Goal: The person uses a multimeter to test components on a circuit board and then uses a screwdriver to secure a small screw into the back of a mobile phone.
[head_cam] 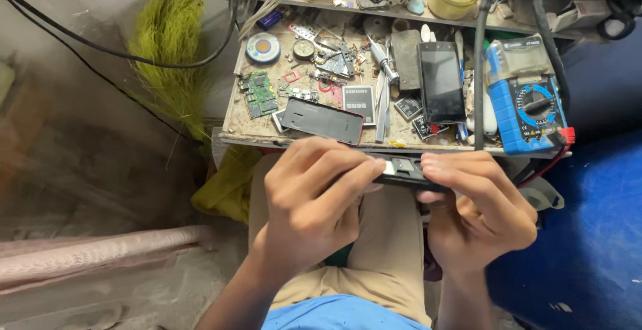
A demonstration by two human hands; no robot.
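My left hand point(314, 199) and my right hand point(478, 206) together hold a small dark phone body point(404, 171) flat over my lap, just below the front edge of the workbench point(234, 126). The left fingers curl over its left end. The right thumb and fingers pinch its right end. A pale metal part shows on the phone's top between my thumbs.
On the bench lie a dark back cover with red rim point(322, 120), a black phone point(441, 82), a battery point(359, 101), a green circuit board point(259, 94), a solder spool point(263, 48) and a blue multimeter point(528, 106). A blue seat point(582, 236) stands at right.
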